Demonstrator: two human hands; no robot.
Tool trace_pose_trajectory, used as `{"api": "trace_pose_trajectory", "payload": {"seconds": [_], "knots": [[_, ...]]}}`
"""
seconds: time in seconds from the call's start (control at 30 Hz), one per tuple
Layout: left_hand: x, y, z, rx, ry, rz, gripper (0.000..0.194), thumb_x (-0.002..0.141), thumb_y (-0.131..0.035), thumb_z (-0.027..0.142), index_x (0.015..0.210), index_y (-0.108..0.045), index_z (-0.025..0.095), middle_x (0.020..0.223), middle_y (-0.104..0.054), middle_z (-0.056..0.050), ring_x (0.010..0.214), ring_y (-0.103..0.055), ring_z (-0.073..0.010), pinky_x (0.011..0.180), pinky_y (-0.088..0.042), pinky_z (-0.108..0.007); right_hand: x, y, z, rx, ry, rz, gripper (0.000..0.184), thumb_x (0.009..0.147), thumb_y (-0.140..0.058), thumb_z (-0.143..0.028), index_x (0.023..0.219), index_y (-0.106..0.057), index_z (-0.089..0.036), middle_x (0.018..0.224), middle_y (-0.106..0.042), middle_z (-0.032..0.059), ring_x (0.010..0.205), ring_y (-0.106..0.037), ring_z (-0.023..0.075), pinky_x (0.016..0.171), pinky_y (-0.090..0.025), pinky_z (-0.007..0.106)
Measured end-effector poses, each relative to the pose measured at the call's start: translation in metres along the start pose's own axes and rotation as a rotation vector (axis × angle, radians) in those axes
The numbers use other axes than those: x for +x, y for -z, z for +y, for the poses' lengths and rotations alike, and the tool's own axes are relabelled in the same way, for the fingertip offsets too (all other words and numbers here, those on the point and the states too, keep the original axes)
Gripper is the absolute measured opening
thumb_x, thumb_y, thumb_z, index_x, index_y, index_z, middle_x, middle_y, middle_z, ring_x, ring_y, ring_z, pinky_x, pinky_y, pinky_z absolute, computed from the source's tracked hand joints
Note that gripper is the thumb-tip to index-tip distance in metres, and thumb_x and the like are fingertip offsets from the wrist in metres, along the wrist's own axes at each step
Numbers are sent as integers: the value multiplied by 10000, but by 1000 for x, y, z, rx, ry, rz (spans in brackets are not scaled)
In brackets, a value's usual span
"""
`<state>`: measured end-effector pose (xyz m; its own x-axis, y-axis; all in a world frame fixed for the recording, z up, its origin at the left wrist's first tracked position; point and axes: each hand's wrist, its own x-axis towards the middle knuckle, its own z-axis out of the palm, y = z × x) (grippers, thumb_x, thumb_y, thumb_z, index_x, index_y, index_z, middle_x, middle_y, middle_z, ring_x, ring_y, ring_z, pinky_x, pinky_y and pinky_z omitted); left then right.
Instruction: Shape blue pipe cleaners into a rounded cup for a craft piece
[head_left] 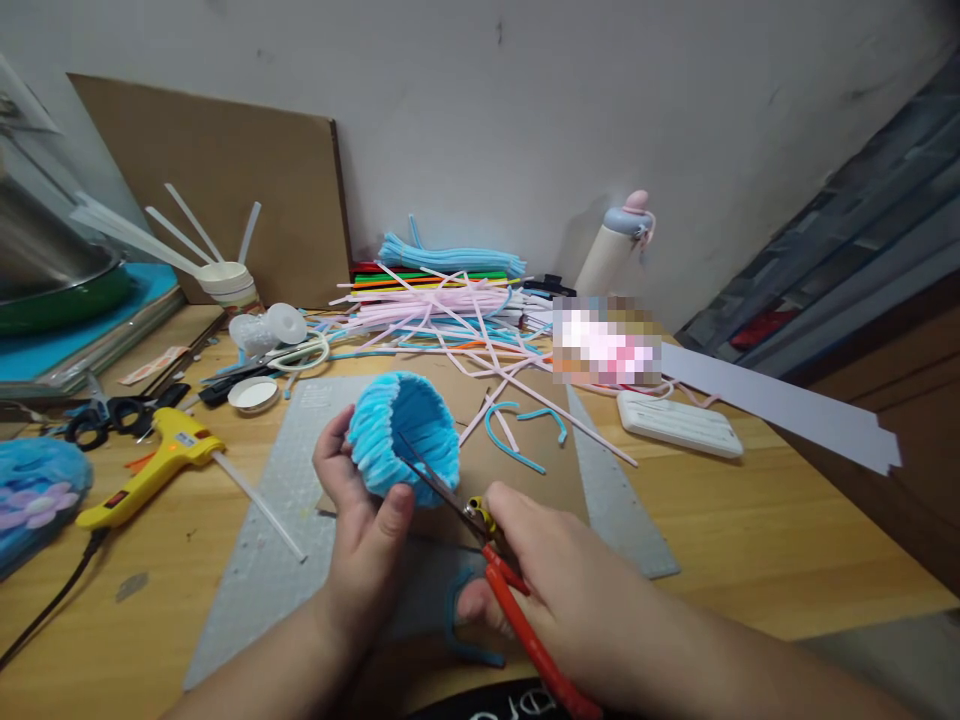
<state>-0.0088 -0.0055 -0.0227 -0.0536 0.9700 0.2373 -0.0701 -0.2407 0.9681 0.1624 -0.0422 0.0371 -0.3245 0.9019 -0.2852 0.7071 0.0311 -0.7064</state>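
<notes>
My left hand [367, 510] is wrapped round a fluffy blue cup shape [371, 440] made of pipe cleaners, its thumb on the near rim. The hollow tilts toward the right. In my right hand [544, 560] are red-handled snips [517, 610] with long, thin dark blades. Their tips reach over the near rim into the opening; whether they touch the inner wall I cannot tell. A small yellow part shows by the pivot. Under my right hand lies a bent blue pipe cleaner piece [454, 620].
Cut blue pieces [517, 460] lie on a brown board [555, 490] over a grey cutting mat [262, 540]. Pink pipe cleaners [442, 305] are heaped behind. A yellow glue gun [157, 470] with its cord is at left; a bottle [604, 250] and white box [679, 425] are at right.
</notes>
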Motion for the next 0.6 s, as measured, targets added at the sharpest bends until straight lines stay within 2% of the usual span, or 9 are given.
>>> {"api": "trace_pose_trajectory", "payload": {"seconds": [0.1, 0.23, 0.37, 0.5, 0.6], "knots": [[-2, 0, 3, 79, -96, 59, 666, 853, -572, 459, 1391, -182, 412, 1459, -258, 9, 1353, -304, -252, 1132, -270, -396, -4, 4, 1, 68, 38, -79, 400, 812, -543, -603, 850, -466, -213, 800, -600, 13, 658, -482, 145, 543, -320, 254], [0, -1, 4, 177, -224, 54, 729, 815, -630, 392, 1394, -190, 449, 1441, -287, 18, 1348, -302, -264, 1131, -275, -435, -8, 10, -1, 115, 60, -141, 396, 847, -491, -598, 861, -489, -201, 834, -584, 21, 687, -488, 138, 560, -343, 244], [6, -1, -2, 202, -452, 92, 790, 735, -696, 309, 1397, -274, 392, 1451, -282, -25, 1344, -308, -291, 1142, -226, -506, -10, 16, -3, 110, 25, -178, 443, 846, -471, -627, 826, -470, -184, 797, -550, 11, 651, -457, 116, 542, -342, 229], [11, 1, -6, 241, -513, 103, 806, 704, -707, 257, 1397, -302, 334, 1458, -283, -65, 1358, -290, -307, 1138, -206, -540, -10, 22, -2, 51, -23, -185, 447, 820, -508, -641, 832, -467, -195, 815, -563, 11, 675, -480, 134, 571, -358, 249], [15, 4, -5, 309, -622, 119, 904, 597, -782, 251, 1381, -335, 298, 1431, -328, -86, 1334, -318, -344, 1107, -253, -560, -11, 25, 0, 13, -24, -171, 440, 814, -505, -649, 843, -468, -211, 831, -570, 10, 695, -500, 151, 575, -355, 263]]}}
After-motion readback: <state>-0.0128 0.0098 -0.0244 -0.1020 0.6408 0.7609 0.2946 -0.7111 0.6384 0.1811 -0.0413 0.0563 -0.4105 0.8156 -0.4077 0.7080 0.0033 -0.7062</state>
